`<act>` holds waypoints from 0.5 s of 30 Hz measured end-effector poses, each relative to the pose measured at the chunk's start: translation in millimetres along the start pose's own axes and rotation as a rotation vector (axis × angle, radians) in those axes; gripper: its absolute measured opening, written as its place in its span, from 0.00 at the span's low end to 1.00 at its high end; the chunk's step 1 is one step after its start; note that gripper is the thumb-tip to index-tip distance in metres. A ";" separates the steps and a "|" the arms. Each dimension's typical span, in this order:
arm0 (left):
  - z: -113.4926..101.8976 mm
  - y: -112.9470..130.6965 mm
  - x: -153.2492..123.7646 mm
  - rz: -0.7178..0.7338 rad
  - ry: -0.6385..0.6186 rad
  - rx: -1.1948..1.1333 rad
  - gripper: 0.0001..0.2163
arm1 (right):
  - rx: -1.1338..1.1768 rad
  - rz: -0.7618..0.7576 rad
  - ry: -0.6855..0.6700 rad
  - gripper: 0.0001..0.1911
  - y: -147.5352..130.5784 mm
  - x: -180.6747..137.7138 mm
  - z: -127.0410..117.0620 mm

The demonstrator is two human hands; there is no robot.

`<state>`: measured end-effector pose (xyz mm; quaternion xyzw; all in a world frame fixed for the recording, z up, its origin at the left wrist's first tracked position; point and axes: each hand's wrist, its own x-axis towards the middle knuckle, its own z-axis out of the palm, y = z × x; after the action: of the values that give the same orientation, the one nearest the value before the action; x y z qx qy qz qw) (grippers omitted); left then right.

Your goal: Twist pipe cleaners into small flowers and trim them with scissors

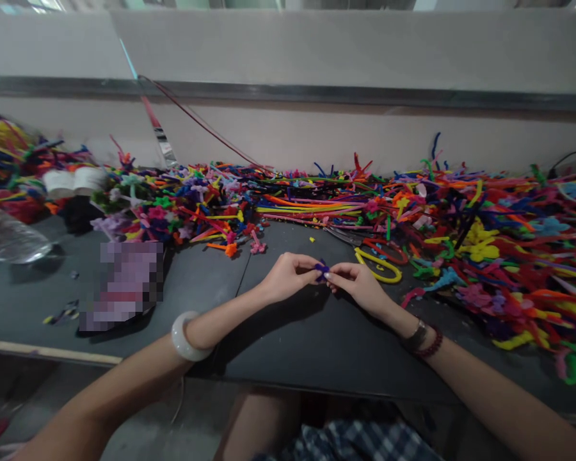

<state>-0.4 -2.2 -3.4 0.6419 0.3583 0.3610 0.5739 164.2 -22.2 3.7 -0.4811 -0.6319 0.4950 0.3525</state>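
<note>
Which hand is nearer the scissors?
Right. The right hand is close by, just on the wearer's side of the scissors; the left hand is farther off, to their left.

A clear plastic item [12, 235] lies at the left of the worktop [288, 352], near two white rolls [59, 184] and a pixelated purple object [129, 275]. A dark red cable [211, 130] slants down before the pale wall [317, 48].

A thick, rounded, glossy white bangle [178, 338] circles the person's bare left forearm [237, 315]. Across from the bangle, the right hand [362, 289] has at its wrist a dark band [416, 335] and, just beside it, a bracelet of dark-red beads [432, 344]. Below and right of the bangle, dark blue-and-white checked cloth [355, 442] covers the lap.
</note>
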 end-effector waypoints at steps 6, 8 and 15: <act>4.0 1.0 -0.9 -0.131 -0.048 -0.194 0.11 | -0.002 -0.099 0.127 0.09 -3.4 -2.2 -2.1; 5.0 1.8 -2.0 -0.144 -0.074 -0.234 0.12 | -0.004 -0.098 0.129 0.09 -3.0 -2.6 -1.6; -0.2 7.3 -0.3 -0.253 -0.032 -0.503 0.17 | 0.053 -0.036 0.155 0.09 0.2 -0.2 -3.7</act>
<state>-0.4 -3.0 3.8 0.4349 0.3256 0.3539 0.7613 167.7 -21.3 4.5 -0.4972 -0.5978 0.4664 0.4219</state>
